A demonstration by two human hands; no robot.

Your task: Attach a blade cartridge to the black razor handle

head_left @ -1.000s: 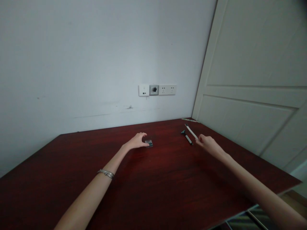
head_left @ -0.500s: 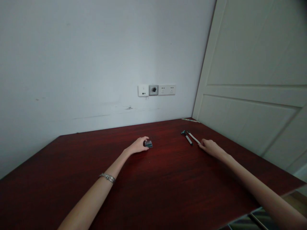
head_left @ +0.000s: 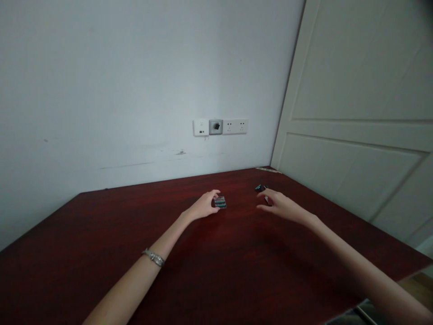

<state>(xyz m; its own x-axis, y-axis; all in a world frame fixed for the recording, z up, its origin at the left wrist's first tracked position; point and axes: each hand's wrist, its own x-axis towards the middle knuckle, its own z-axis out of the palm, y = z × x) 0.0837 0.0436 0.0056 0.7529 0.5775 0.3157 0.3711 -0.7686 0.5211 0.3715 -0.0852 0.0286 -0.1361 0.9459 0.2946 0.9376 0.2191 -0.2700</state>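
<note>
My left hand [head_left: 204, 206] grips a small clear plastic case [head_left: 220, 202] by its left end, thumb at the near side and fingers at the far side. Dark greenish strips show inside it, like razor cartridges. To its right, my right hand [head_left: 282, 206] hovers with thumb and fingers apart and nothing between them. Just beyond those fingers lies a razor [head_left: 259, 188]; only its dark head shows, the handle being covered by the hand. A slim white stick with a dark tip is mostly hidden there too.
The dark red tabletop [head_left: 216, 262] meets a white wall [head_left: 135, 90] at the back. Wall sockets [head_left: 235, 127] sit above it. A white panelled door [head_left: 355, 158] stands along the right side. A pale strip [head_left: 268, 170] lies in the far corner.
My left hand has moved right with the clear case. My right hand has let go of the white stick, opened, and shifted left over the razor.
</note>
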